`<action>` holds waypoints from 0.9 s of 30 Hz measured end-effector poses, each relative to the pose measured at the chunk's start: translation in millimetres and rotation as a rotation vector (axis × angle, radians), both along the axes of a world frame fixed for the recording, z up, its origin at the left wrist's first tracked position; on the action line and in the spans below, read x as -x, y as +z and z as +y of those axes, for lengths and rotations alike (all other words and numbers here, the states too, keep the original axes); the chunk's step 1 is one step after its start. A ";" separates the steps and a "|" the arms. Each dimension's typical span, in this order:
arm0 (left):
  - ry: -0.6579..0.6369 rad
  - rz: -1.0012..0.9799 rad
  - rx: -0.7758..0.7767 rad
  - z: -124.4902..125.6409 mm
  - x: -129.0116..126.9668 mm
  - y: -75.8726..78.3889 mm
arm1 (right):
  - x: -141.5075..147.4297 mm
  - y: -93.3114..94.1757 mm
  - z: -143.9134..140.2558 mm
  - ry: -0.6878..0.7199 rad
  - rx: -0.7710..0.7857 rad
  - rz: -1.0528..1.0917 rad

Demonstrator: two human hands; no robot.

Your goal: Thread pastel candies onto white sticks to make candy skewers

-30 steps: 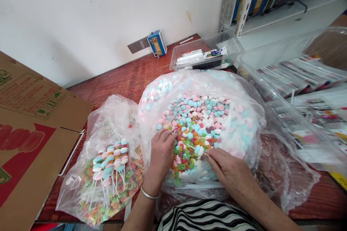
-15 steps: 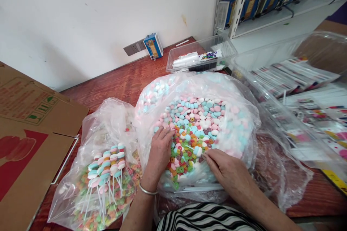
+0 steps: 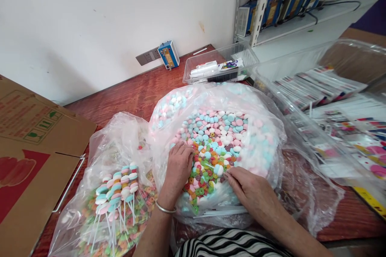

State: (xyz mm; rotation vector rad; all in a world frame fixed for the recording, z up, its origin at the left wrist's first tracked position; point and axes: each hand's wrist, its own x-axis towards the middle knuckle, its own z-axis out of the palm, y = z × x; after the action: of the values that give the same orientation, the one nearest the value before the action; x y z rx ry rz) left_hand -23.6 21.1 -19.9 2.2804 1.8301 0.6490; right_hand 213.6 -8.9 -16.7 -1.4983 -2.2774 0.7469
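Observation:
A white stick (image 3: 209,165) carrying a blue-and-white button-shaped candy (image 3: 218,170) lies between my hands, above loose candies in a big clear plastic bag (image 3: 208,96). My left hand (image 3: 178,166) is closed at the stick's left end; its thumb and grip are hidden. The fingers of my right hand (image 3: 249,188) are pinched beside the threaded candy; what lies between them is too small to make out. Around them are colourful gummy rings (image 3: 200,186) and pink, blue and white button candies (image 3: 230,122). More white sticks (image 3: 224,211) lie at the bag's front edge.
Finished candy skewers (image 3: 116,192) rest on a second plastic bag (image 3: 120,128) of gummy rings at left. A cardboard box (image 3: 27,136) stands beyond it. Clear bins (image 3: 221,76) and packaging cards (image 3: 319,86) sit behind and right; a blue device (image 3: 169,55) is by the wall.
The view has shifted slightly. Both hands keep nearly the same pose around the stick and its candy.

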 end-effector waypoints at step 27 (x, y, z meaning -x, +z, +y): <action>0.163 -0.330 0.008 -10.5 -0.2 7.3 | 8.3 14.9 5.4 0.019 -0.061 -0.109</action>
State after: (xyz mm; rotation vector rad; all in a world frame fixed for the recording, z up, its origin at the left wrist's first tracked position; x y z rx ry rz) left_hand -23.4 10.7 -12.5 1.8926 1.8579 0.9744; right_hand 205.3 -3.4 -1.8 -1.5264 -2.3749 0.6086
